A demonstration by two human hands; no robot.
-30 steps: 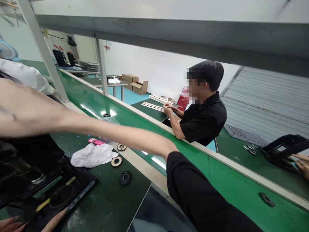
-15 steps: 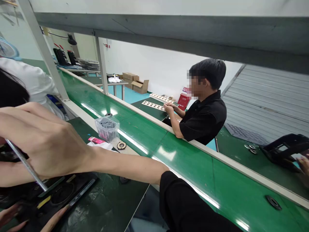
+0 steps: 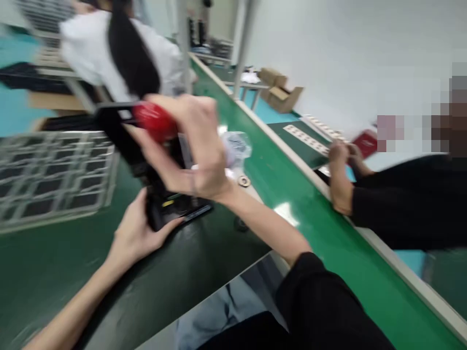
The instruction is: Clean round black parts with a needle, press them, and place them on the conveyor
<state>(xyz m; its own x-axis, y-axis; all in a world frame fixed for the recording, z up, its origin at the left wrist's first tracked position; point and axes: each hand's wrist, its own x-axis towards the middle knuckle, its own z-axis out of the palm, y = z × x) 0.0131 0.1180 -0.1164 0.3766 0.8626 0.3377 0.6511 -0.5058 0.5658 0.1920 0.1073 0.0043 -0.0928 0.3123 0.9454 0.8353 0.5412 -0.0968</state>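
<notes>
My right hand (image 3: 204,155) is wrapped round a red rounded handle (image 3: 155,121) above a black frame-like part (image 3: 127,141). A narrow metal shaft beneath the hand is blurred, and I cannot tell how it joins the handle. The black part stands tilted on the bench, its lower section bearing a small yellow label (image 3: 168,203). My left hand (image 3: 138,228) grips the lower edge, thumb along the near side and fingers partly hidden behind. A dark ring (image 3: 241,224) lies to the right, under my right forearm.
A pale gridded tray (image 3: 105,194) sits on the green bench (image 3: 73,272) at left. Beyond my right hand are a clear plastic tub (image 3: 237,146) and a ring (image 3: 244,181), beside the green conveyor (image 3: 270,170). One co-worker (image 3: 401,204) is across it; another (image 3: 91,48) sits ahead.
The view has swung left and down, bringing both hands and the black part towards the middle. The red handle in my right hand now shows.
</notes>
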